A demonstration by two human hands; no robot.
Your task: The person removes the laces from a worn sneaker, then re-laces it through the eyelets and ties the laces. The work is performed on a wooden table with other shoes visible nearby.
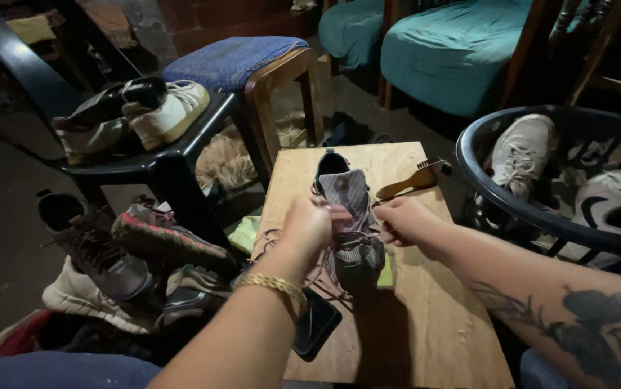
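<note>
Grey running shoe [350,216] stands on a small wooden table [426,317], toe toward the viewer, heel opening facing away. The left hand [307,227] is closed on the shoe's left side near the laces, a gold bracelet [276,285] on its wrist. The right hand [404,220] pinches a lace [368,234] at the shoe's right side, fingers together on it. Loose lace ends trail over the table's near-left edge. A wooden brush [415,179] lies just behind the shoe, and a dark phone [315,325] hangs over the table's left edge. A dark basket [541,216] of pale shoes sits to the right; more shoes are piled on the floor to the left. Judging from this, lacing goes best with the left hand bracing the shoe firmly while the right draws the lace evenly, without twists
</note>
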